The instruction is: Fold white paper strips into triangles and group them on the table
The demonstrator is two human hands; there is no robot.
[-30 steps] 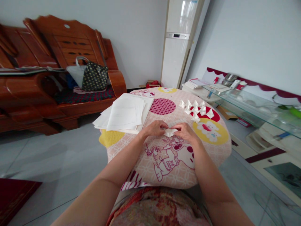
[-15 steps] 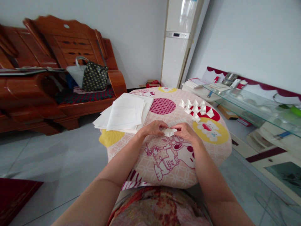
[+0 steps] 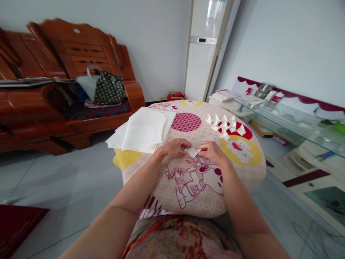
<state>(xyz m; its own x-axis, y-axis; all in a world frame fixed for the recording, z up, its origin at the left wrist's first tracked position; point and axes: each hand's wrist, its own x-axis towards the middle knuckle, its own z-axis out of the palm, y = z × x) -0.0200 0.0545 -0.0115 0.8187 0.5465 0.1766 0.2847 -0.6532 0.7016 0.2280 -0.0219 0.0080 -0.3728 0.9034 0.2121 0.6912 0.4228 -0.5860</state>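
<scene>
Between my two hands is a small folded white paper [image 3: 192,152], its visible face roughly diamond-shaped, just above the table's patterned cloth [image 3: 159,187]. My left hand [image 3: 176,147] pinches its left corner with thumb and fingers. On the opposite corner, my right hand [image 3: 211,151] has its fingertips closed. Beyond my right hand stand several small folded paper pieces [image 3: 224,126] with pointed tops, grouped in rows. A stack of white paper sheets [image 3: 144,127] lies at the table's left, past my left forearm.
A wooden bench [image 3: 81,54] with a dotted bag [image 3: 109,87] on it stands to the left. On the right is a glass-topped cabinet [image 3: 296,118] holding papers and small items. A tall white air conditioner [image 3: 201,64] stands behind the table.
The folded paper between my fingers has gone from a wider, ruffled shape to a flatter diamond. My hands have barely shifted, and the standing paper pieces are unchanged.
</scene>
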